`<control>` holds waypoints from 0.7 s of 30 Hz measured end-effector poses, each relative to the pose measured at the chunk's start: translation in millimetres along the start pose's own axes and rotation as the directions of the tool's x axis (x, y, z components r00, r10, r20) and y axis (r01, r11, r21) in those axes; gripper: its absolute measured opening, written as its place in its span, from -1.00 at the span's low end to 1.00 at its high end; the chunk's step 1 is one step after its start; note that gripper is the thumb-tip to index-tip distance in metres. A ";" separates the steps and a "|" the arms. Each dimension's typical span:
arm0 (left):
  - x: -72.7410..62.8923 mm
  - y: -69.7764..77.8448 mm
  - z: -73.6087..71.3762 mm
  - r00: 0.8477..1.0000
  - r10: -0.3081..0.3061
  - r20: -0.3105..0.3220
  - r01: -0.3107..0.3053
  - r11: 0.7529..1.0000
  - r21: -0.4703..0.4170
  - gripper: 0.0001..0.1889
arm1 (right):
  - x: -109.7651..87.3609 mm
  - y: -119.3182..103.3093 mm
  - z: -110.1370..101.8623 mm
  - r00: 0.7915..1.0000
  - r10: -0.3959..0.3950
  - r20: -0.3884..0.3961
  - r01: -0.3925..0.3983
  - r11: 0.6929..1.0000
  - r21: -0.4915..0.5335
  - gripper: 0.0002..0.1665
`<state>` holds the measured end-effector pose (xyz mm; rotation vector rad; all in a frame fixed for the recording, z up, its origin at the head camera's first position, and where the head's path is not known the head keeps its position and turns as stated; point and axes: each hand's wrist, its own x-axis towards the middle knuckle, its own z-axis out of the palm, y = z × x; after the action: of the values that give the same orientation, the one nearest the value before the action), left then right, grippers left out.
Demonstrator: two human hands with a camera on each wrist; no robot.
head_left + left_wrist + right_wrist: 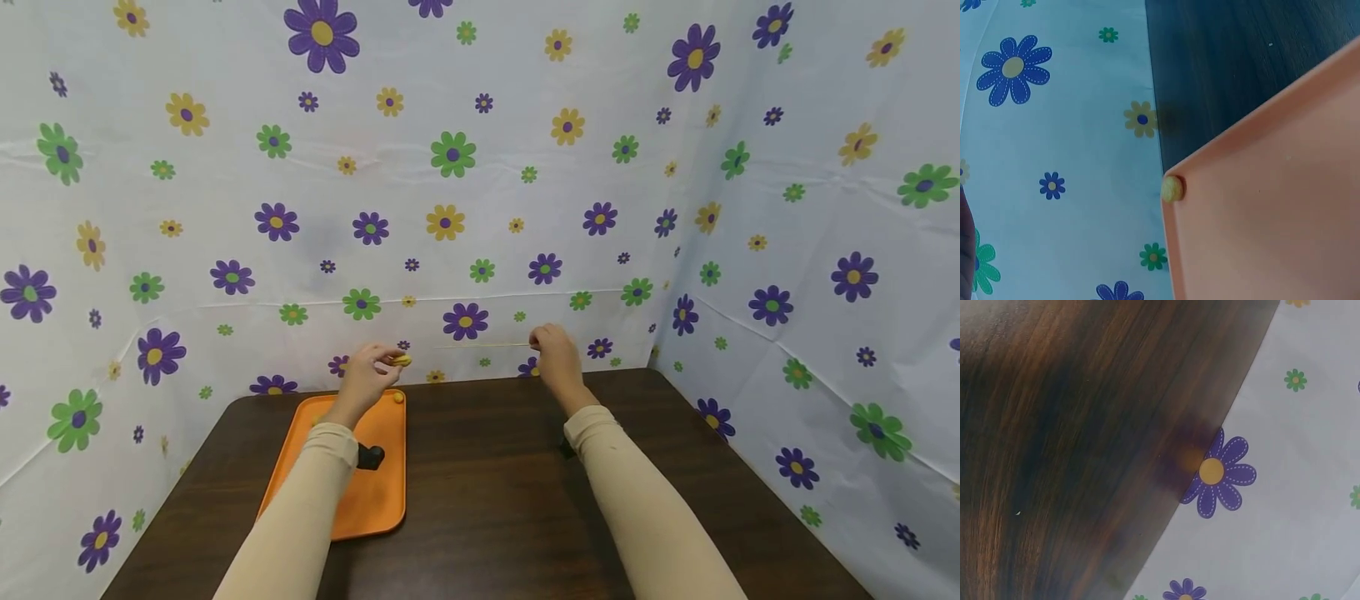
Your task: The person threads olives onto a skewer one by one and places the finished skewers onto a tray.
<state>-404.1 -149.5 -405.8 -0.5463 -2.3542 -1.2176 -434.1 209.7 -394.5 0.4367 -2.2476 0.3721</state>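
Observation:
My left hand (367, 382) is raised over the far end of an orange tray (382, 500), pinching small yellow pieces (402, 360) between thumb and fingertips. Level with it on the right, my right hand (558, 360) pinches one end of a thin, straight, pale yellow stick (483, 345), which points left toward the yellow pieces. A visible gap separates the stick's tip from them. In the left wrist view only an edge of the left hand (966, 250) shows, while a round yellow ball (1172, 189) sits in the tray's corner. The right wrist view shows no hand.
The dark wooden table (480, 500) spans the lower view, with the tray on its left side. A flower-print white cloth (510, 192) hangs behind and at both sides. A black wrist device (370, 457) shows beside the left sleeve.

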 end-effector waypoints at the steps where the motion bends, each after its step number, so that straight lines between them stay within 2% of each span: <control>1: 0.0 0.7 0.9 1.000 0.000 0.002 0.000 1.000 -0.007 -0.75 | -0.1 -1.1 0.6 1.000 -0.001 0.009 0.001 1.000 0.000 -0.84; 12: 1.4 6.0 8.3 1.000 0.021 -0.005 -0.021 0.999 -0.028 -0.75 | 0.6 -9.0 5.3 0.999 -0.002 0.053 0.002 1.000 0.007 -0.83; 21: 1.7 5.8 14.8 1.000 0.020 0.018 -0.019 0.999 -0.033 -0.75 | 3.1 -13.0 7.2 0.997 -0.014 0.077 0.014 1.000 -0.008 -0.81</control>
<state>-405.3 -133.9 -408.7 -0.5921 -2.3424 -1.2497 -435.3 194.5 -395.1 0.4696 -2.3189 0.3439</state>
